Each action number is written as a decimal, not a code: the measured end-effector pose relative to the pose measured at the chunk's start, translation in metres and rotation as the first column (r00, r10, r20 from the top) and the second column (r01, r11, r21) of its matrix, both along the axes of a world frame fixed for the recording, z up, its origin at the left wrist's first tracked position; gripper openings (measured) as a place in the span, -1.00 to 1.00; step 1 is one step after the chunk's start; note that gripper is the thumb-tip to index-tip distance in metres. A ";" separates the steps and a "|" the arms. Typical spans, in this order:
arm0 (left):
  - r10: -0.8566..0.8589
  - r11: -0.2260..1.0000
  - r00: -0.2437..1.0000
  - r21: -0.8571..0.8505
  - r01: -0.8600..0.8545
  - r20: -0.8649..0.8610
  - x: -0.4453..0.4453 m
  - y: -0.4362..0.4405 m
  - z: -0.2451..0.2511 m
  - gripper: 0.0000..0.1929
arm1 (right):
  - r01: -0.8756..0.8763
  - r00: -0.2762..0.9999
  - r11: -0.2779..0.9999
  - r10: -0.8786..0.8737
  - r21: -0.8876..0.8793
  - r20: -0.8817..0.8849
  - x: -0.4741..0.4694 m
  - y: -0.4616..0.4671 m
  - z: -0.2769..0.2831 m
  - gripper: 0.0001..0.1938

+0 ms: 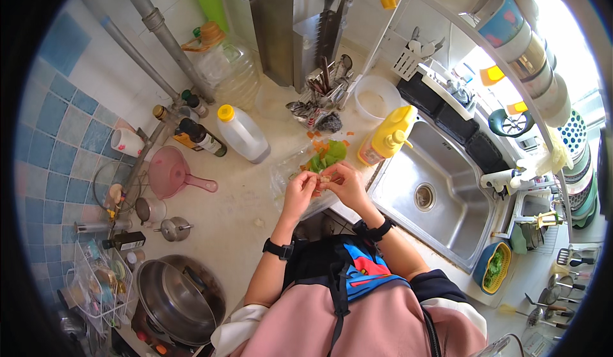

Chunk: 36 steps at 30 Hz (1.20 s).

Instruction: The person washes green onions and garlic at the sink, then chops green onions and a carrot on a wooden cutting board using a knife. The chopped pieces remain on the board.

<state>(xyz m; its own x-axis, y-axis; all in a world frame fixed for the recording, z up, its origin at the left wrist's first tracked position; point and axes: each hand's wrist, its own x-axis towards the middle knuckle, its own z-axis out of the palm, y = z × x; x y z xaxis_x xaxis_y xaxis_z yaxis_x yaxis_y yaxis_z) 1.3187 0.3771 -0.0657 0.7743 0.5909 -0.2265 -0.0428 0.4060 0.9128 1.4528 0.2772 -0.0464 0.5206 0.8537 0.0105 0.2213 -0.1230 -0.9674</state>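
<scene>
My left hand [300,193] and my right hand [348,185] meet fingertip to fingertip over the counter. Pinched between them is a small pale piece [325,179], possibly a garlic clove; the fingers hide part of it. Under and beyond the hands lies a clear plastic bag [283,175], spread on the counter near its front edge. Green leaf scraps [330,155] are heaped on the bag, just past my fingertips. Orange peelings [316,142] are scattered around the leaves.
Right of my hands stand a yellow detergent bottle [387,137] and a steel sink [445,204]. A yellow-capped plastic jug [244,137], pink strainer [167,170] and large steel pot [177,299] are at left. Behind are a cutlery rack [330,86] and clear plastic bowl [378,96].
</scene>
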 end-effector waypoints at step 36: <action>0.123 0.765 0.972 0.643 0.036 -0.200 -0.004 -0.003 0.029 -0.94 | -0.069 0.935 0.993 0.030 0.100 0.354 -0.013 -0.005 0.021 -0.83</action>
